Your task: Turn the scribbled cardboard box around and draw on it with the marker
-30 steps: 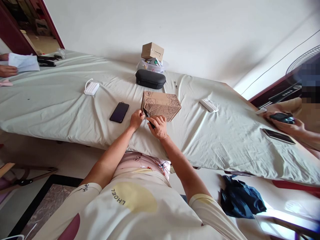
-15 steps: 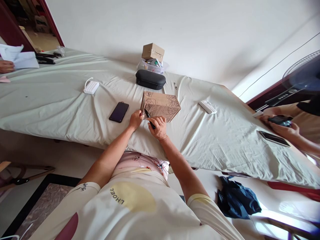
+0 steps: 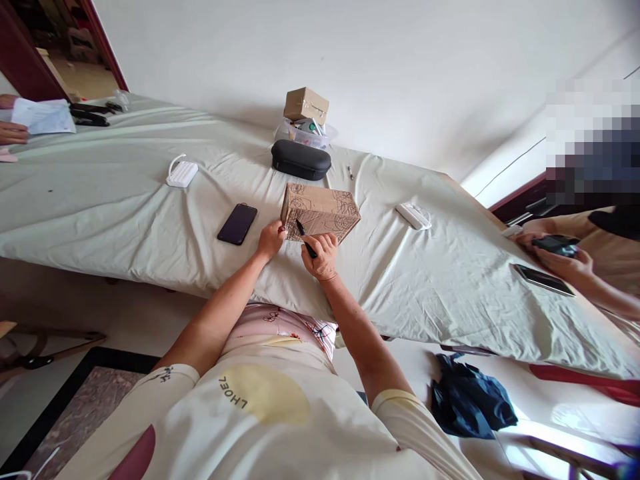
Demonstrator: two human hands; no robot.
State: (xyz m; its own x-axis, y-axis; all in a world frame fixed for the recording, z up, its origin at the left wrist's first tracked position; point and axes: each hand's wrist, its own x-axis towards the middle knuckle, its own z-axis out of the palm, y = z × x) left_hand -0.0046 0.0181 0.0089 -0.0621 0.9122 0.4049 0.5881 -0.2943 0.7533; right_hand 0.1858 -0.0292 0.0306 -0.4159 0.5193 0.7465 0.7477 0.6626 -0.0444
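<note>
A brown cardboard box covered with drawn flower outlines lies on the table's pale sheet. My left hand rests against the box's near left corner and steadies it. My right hand grips a black marker pen, whose tip touches the box's near face. A black phone lies flat just left of my left hand.
Behind the box sit a black zip case, a clear tub with a small carton on top, and two white devices. A person's hands at right hold a dark object by another phone. Another hand holds paper far left.
My right hand has slid the pen tip a little to the right along the box's near face. The person at right has shifted; the paper at far left moved.
</note>
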